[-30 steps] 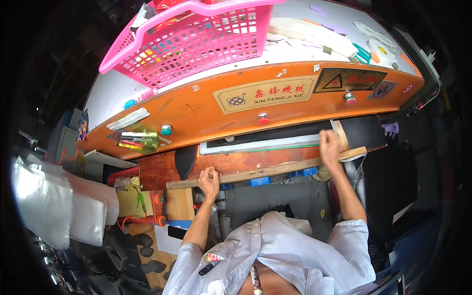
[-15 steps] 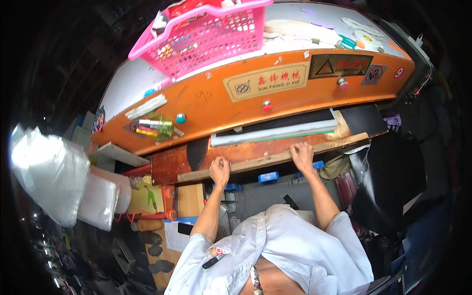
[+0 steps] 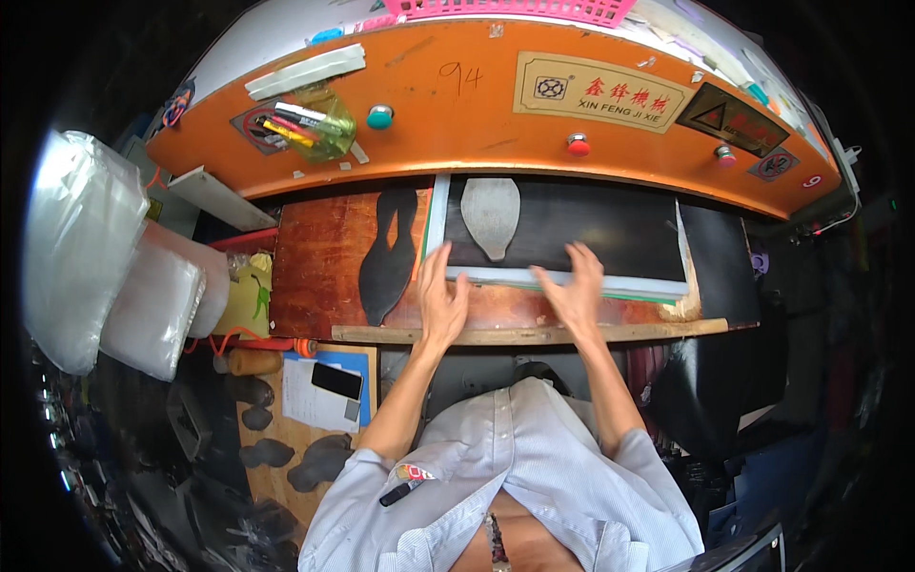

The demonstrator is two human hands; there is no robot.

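Left grip [image 3: 443,303] spread, thumb and fingers apart, nothing held; fingertips at the near left corner of a pale-edged pad [image 3: 572,277], contact unclear. Right grip [image 3: 577,289] also spread and empty, slightly blurred, over the pad's near edge, fingers reaching above a black sheet [image 3: 600,224]; can't tell if touching.

Black sheet lies flat on the pad, pale border showing at left, front and right. Grey sole-shaped plate [image 3: 491,214] sits on the sheet toward its left end, broad end by the machine, narrow end toward the person, apart from both hands. Left of the pad, a black cut shape [image 3: 387,272] with a gap in its upper half; one piece or two, can't tell.

All on a reddish-brown worktop [image 3: 319,253], wooden strip [image 3: 529,336] along its front edge. Behind: orange machine panel [image 3: 438,133] with a green button [image 3: 379,116], two red buttons [image 3: 578,145], and a clear pouch [image 3: 334,136] of markers at left. Pink basket [image 3: 515,9] on top, partly cropped.

Far left, clear plastic bags [image 3: 86,248] hang. Lower left, phone [image 3: 336,381] on papers [image 3: 310,405], dark flat pieces [image 3: 319,464] near it.
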